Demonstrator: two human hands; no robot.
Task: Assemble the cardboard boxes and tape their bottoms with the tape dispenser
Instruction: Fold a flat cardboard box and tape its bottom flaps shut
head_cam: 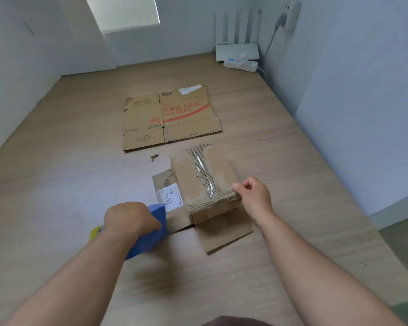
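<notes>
My left hand (130,220), at lower left of centre, is clenched round the blue tape dispenser (151,234). My fingers wrap its body, and a yellow part (96,232) pokes out at the wrist side. The dispenser's front end sits just beside the left flap of the small box, close to the white label (170,196) on that flap. It is blurred, so I cannot tell whether it touches the cardboard.

Above it, in the middle of the frame, a little brown scrap (154,157) lies on the wood-grain surface (57,184). Further up lies a flattened cardboard box (170,116) with red printing, unfolded and well apart from my hands.

The small box (205,182) stands right of centre with its closed bottom facing up and its open flaps spread flat beneath it. A strip of clear tape (204,175) runs along the middle of the upturned face, over torn, ribbed cardboard.

My right hand (252,196) pinches the near right corner of this box, thumb on top and fingers curled in.

At upper right, against the wall, sit a white router (238,50) with upright antennas and a white power strip (240,63).
</notes>
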